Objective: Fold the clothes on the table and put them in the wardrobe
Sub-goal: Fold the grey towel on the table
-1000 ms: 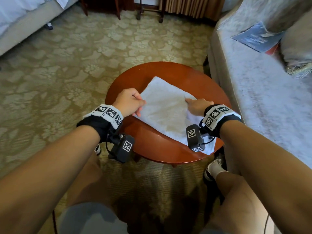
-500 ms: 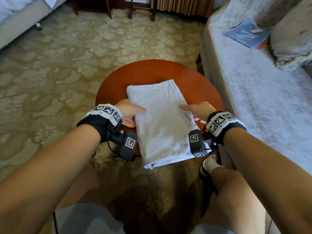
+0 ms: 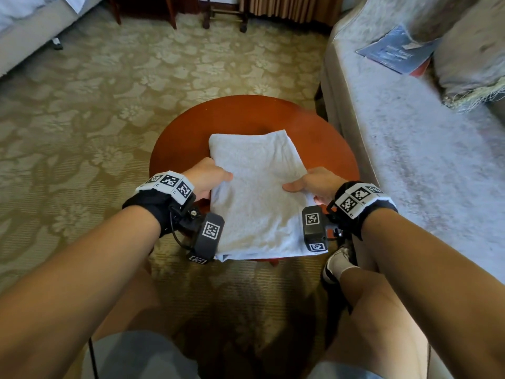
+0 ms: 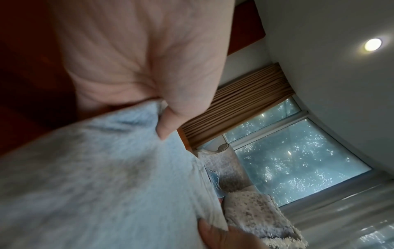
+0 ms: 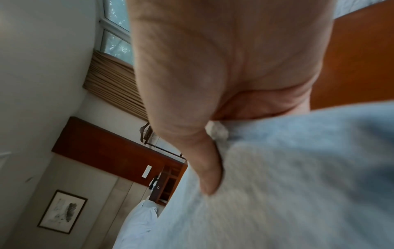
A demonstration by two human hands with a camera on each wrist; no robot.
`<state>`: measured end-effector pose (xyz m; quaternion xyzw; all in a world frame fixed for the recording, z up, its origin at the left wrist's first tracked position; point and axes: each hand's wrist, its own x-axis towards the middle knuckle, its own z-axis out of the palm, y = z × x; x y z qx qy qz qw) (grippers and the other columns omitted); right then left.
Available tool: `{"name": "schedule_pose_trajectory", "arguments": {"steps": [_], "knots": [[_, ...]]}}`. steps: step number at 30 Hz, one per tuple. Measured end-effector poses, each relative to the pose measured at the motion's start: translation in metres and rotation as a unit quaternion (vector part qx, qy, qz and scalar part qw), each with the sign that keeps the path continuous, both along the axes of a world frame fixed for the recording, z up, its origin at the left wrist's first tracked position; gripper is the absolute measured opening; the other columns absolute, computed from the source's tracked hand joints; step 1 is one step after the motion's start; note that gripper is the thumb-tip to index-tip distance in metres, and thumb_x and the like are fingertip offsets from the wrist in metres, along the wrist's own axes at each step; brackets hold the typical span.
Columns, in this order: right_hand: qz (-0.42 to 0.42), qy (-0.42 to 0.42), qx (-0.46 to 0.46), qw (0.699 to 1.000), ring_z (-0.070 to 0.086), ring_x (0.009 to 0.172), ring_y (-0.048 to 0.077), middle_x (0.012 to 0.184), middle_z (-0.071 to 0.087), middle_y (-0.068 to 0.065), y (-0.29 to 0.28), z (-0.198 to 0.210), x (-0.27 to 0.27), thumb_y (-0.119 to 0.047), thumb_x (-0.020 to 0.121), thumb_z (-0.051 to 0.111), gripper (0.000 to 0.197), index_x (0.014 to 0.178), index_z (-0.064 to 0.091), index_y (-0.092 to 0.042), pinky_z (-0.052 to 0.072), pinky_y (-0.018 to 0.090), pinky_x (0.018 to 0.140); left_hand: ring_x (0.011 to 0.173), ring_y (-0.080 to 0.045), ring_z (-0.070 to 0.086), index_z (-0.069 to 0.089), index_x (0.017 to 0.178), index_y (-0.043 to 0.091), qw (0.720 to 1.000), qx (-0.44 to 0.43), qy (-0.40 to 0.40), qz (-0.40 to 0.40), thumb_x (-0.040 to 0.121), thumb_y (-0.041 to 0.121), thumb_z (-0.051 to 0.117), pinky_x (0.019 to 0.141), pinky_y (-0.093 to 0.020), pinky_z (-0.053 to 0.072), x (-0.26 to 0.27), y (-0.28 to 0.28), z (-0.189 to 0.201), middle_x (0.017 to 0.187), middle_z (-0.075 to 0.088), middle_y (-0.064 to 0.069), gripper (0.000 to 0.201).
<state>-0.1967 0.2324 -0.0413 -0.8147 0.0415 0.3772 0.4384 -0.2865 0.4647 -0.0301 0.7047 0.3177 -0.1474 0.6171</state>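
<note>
While I watch from the head view, both hands grip one cloth.
Folded garment [image 3: 259,192]: centre of round table [image 3: 246,116], near edge overhanging at 6 o'clock.
Left hand [image 3: 203,175]: thumb on top, pinching its 9 o'clock edge.
Right hand [image 3: 314,181]: pinching its 3 o'clock edge.

A hotel-style bedroom: a white-sheeted bed [image 3: 16,12], floral beige carpet [image 3: 95,105], a grey upholstered sofa [image 3: 410,160], pleated tan curtains [image 3: 287,6].
</note>
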Motion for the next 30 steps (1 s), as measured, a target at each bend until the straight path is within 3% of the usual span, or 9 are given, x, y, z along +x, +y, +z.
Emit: {"name": "schedule_pose_trajectory", "arguments": {"steps": [2, 5, 8, 10, 14, 18, 24, 27, 30], "knots": [[-0.038, -0.018, 0.042, 0.998, 0.070, 0.099, 0.032, 0.109, 0.073, 0.007, 0.001, -0.001, -0.001, -0.021, 0.075, 0.084, 0.046, 0.116, 0.064, -0.011, 0.055, 0.052, 0.092, 0.106, -0.027, 0.063, 0.051, 0.124, 0.003, 0.999, 0.012, -0.016, 0.027, 0.088, 0.018, 0.067, 0.094, -0.049, 0.051, 0.000, -0.002, -0.002, 0.117, 0.063, -0.011, 0.042], [-0.089, -0.053, 0.068, 0.992, 0.068, 0.100, 0.031, 0.116, 0.067, 0.007, 0.002, -0.001, -0.003, -0.028, 0.072, 0.086, 0.065, 0.125, 0.052, -0.014, 0.056, 0.051, 0.089, 0.110, -0.025, 0.061, 0.041, 0.131, 0.010, 0.997, 0.014, -0.034, 0.067, 0.067, 0.032, 0.081, 0.091, -0.051, 0.052, -0.001, 0.000, -0.005, 0.123, 0.058, -0.006, 0.078], [-0.114, -0.094, 0.105, 0.983, 0.065, 0.105, 0.030, 0.123, 0.056, 0.001, -0.003, 0.001, -0.005, -0.023, 0.077, 0.083, 0.079, 0.139, 0.035, -0.035, 0.056, 0.053, 0.089, 0.120, -0.024, 0.050, 0.031, 0.130, 0.031, 0.995, -0.017, -0.071, 0.071, 0.074, 0.012, 0.081, 0.099, -0.054, 0.046, -0.007, 0.004, 0.001, 0.133, 0.043, 0.000, 0.078], [-0.094, -0.106, 0.145, 0.979, 0.066, 0.102, 0.029, 0.129, 0.055, 0.002, -0.006, 0.005, -0.007, -0.012, 0.083, 0.076, 0.063, 0.128, 0.047, -0.045, 0.058, 0.053, 0.083, 0.123, -0.026, 0.049, 0.042, 0.121, 0.040, 0.994, -0.047, -0.093, 0.029, 0.073, -0.006, 0.075, 0.099, -0.054, 0.046, -0.012, 0.007, 0.004, 0.139, 0.042, -0.001, 0.074], [-0.030, -0.131, 0.155, 0.979, 0.064, 0.081, 0.009, 0.133, 0.059, -0.001, -0.012, 0.011, -0.011, 0.001, 0.087, 0.069, 0.037, 0.106, 0.075, -0.030, 0.057, 0.026, 0.064, 0.123, -0.023, 0.050, 0.067, 0.111, 0.030, 0.993, -0.017, -0.110, -0.049, 0.073, -0.018, 0.068, 0.094, -0.040, 0.052, -0.018, 0.009, 0.008, 0.138, 0.047, -0.001, 0.061], [0.007, -0.123, 0.120, 0.985, 0.059, 0.117, 0.021, 0.132, 0.056, -0.003, -0.014, 0.012, -0.012, 0.003, 0.076, 0.078, 0.064, 0.123, 0.064, -0.038, 0.054, 0.043, 0.097, 0.125, -0.023, 0.048, 0.066, 0.117, 0.029, 0.986, 0.075, -0.118, -0.085, 0.065, -0.013, 0.078, 0.101, -0.044, 0.048, -0.021, 0.007, 0.005, 0.138, 0.047, -0.003, 0.068], [0.001, -0.160, 0.077, 0.984, 0.053, 0.122, 0.023, 0.133, 0.053, -0.002, -0.012, 0.014, -0.017, 0.008, 0.073, 0.077, 0.071, 0.129, 0.060, -0.032, 0.051, 0.044, 0.101, 0.129, -0.025, 0.045, 0.057, 0.129, 0.020, 0.973, 0.169, -0.117, -0.107, 0.068, -0.008, 0.078, 0.104, -0.043, 0.044, -0.026, 0.007, 0.001, 0.139, 0.049, -0.006, 0.070], [0.016, -0.214, 0.027, 0.976, 0.058, 0.117, 0.022, 0.132, 0.057, 0.000, -0.010, 0.014, -0.022, 0.003, 0.075, 0.078, 0.061, 0.126, 0.063, -0.027, 0.052, 0.038, 0.097, 0.104, -0.028, 0.062, 0.067, 0.108, 0.005, 0.949, 0.261, -0.139, -0.109, 0.074, -0.005, 0.074, 0.087, -0.042, 0.053, -0.030, 0.001, 0.006, 0.111, 0.064, -0.013, 0.036], [0.037, -0.275, -0.029, 0.960, 0.060, 0.109, 0.018, 0.128, 0.060, -0.001, -0.008, 0.019, -0.029, -0.006, 0.079, 0.078, 0.052, 0.126, 0.063, -0.023, 0.048, 0.028, 0.090, 0.081, -0.023, 0.057, 0.067, 0.090, 0.006, 0.918, 0.343, -0.160, -0.121, 0.079, -0.001, 0.070, 0.079, -0.041, 0.053, -0.036, -0.002, 0.014, 0.091, 0.063, -0.013, 0.013]]}}
